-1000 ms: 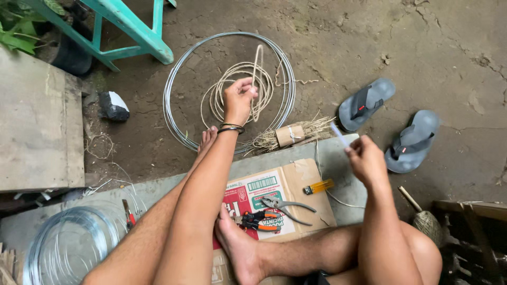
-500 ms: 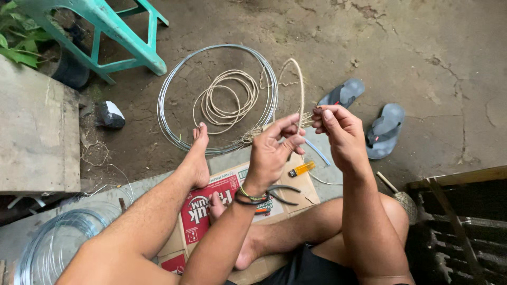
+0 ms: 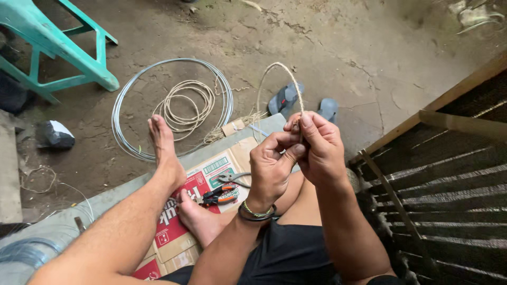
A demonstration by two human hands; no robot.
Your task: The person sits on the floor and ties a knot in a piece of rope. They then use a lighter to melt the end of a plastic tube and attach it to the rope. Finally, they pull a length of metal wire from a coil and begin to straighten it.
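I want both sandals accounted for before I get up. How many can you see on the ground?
2. One grey sandal lies just beyond the flattened cardboard, inside the arc of twine rising from the hands; the other sandal lies right of it, partly behind the right hand.

My right hand and left hand hide the rope loop's ends. The teal chair is cut off far left; my foot covers the pliers' handles.

Both hands, left hand and right hand, now meet above the cardboard, pinching an arched rope
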